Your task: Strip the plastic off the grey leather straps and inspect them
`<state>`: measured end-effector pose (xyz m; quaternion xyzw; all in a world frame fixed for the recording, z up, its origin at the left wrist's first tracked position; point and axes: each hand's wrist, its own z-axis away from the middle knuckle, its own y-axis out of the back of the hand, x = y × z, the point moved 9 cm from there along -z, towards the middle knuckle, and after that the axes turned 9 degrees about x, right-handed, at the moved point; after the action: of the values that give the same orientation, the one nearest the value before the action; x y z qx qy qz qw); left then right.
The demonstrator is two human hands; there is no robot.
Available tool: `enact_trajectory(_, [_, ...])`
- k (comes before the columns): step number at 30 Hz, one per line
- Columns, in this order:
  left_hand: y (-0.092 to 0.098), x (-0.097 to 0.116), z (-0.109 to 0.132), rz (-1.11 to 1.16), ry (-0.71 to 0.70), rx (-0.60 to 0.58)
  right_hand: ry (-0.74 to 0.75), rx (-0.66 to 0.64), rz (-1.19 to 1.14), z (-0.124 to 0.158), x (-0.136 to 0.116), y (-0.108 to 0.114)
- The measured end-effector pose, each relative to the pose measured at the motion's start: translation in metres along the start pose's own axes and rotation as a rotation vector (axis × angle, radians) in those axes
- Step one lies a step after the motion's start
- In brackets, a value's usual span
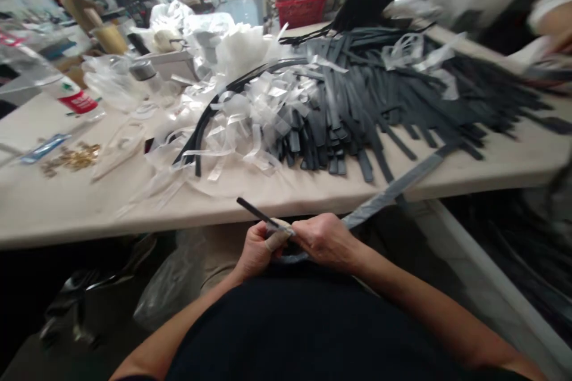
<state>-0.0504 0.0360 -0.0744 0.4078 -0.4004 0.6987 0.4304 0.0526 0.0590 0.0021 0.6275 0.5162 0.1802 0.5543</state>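
Close to my body, just below the table's front edge, both hands meet on a dark strap [255, 211] whose narrow black end sticks out up and to the left. My left hand [259, 250] is closed round it, with a pale cover on one finger. My right hand [328, 242] is closed right beside it, pinching at a bit of clear plastic. From behind my right hand a grey, plastic-covered length [393, 190] runs up right to the table; whether it is the same strap is hidden. A large pile of dark straps [370, 95] lies beyond my hands.
Crumpled clear plastic strips [254, 113] lie left of the pile on the cloth-covered table [147, 208]. Small gold metal pieces [80, 156], a bottle with a red label [75, 98] and a red basket [301, 7] stand farther off. A co-worker's arm [554, 18] shows at right.
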Motion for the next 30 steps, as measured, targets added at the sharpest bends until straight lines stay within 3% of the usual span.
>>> enact_trajectory(5, [0.011,-0.010,-0.007,-0.074,-0.013,0.069,-0.061,-0.063,0.064,0.006,0.013,-0.010])
enact_trajectory(13, [0.044,0.008,-0.008,0.105,-0.045,0.353,-0.175,0.115,0.329,0.050,0.073,0.034])
enact_trajectory(18, [0.041,0.016,-0.006,0.156,-0.013,0.328,-0.241,0.270,0.421,0.072,0.104,0.079])
enact_trajectory(24, [0.047,0.023,-0.005,0.206,0.019,0.288,-0.334,0.434,0.517,0.103,0.115,0.133])
enact_trajectory(30, [0.045,0.021,-0.012,0.223,0.082,0.227,-0.424,0.461,0.578,0.140,0.108,0.154])
